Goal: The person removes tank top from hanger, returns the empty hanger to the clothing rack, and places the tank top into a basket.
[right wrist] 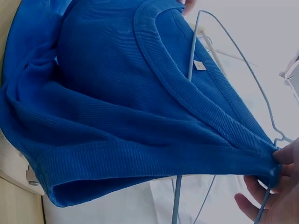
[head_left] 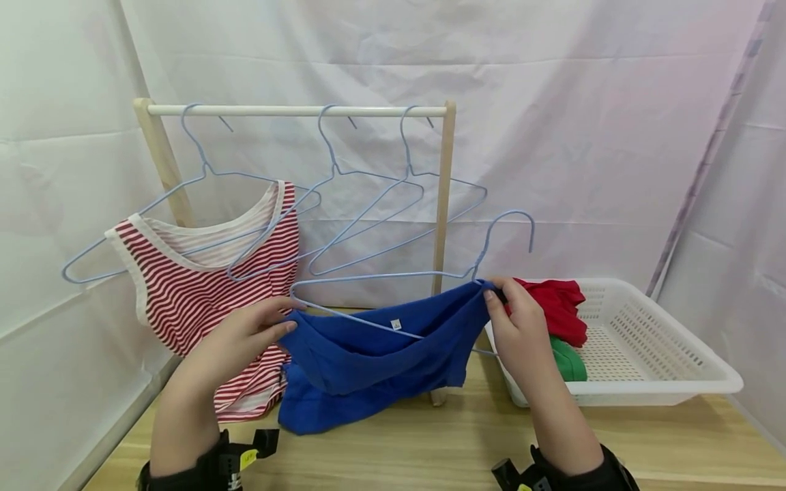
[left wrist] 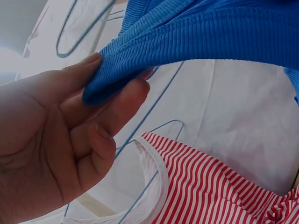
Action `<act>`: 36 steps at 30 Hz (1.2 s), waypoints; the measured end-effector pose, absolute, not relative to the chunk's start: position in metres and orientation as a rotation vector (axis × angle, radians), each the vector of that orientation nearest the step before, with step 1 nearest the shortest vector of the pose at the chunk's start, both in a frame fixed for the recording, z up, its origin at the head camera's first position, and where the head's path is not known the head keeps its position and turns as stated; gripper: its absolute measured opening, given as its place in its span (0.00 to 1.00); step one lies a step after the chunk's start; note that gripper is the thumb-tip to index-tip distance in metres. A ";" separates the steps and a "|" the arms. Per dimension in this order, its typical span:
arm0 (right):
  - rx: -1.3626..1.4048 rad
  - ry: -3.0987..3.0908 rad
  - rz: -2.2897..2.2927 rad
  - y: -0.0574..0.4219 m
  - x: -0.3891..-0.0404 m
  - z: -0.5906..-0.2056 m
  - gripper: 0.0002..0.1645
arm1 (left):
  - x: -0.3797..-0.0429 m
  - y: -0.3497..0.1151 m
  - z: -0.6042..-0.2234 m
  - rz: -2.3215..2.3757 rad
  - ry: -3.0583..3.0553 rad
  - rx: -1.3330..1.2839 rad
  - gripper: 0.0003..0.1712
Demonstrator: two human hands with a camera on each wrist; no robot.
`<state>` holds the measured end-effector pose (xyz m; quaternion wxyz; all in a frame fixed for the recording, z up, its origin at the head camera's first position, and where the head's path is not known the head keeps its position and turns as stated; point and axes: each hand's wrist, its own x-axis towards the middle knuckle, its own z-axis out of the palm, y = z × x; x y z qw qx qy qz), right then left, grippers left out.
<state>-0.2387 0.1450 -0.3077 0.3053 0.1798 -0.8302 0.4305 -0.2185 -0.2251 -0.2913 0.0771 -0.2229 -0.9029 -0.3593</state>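
A ribbed blue tank top (head_left: pixel 374 372) hangs between both hands, its neckline facing up and a small white label (head_left: pixel 396 324) inside the back. My left hand (head_left: pixel 248 331) pinches one shoulder strap between thumb and fingers. At the other shoulder, my right hand (head_left: pixel 518 317) grips the strap together with the wire of a light-blue hanger (head_left: pixel 387 277). The hanger's right arm runs through that side of the top and comes out below it. Its left arm still sticks out of the neck opening, and its hook points up, off the rail.
Behind stands a wooden rack with a white rail (head_left: pixel 276 110). It carries a red-and-white striped tank top (head_left: pixel 215 293) on a hanger, plus two bare hangers (head_left: pixel 362 174). On the right, a white basket (head_left: pixel 663 389) holds red cloth (head_left: pixel 561 310) and green cloth (head_left: pixel 568 361).
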 end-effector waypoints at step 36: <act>0.645 -2.315 0.835 0.115 -0.239 -0.323 0.09 | -0.230 -0.186 -0.300 -1.064 -2.755 -0.733 0.07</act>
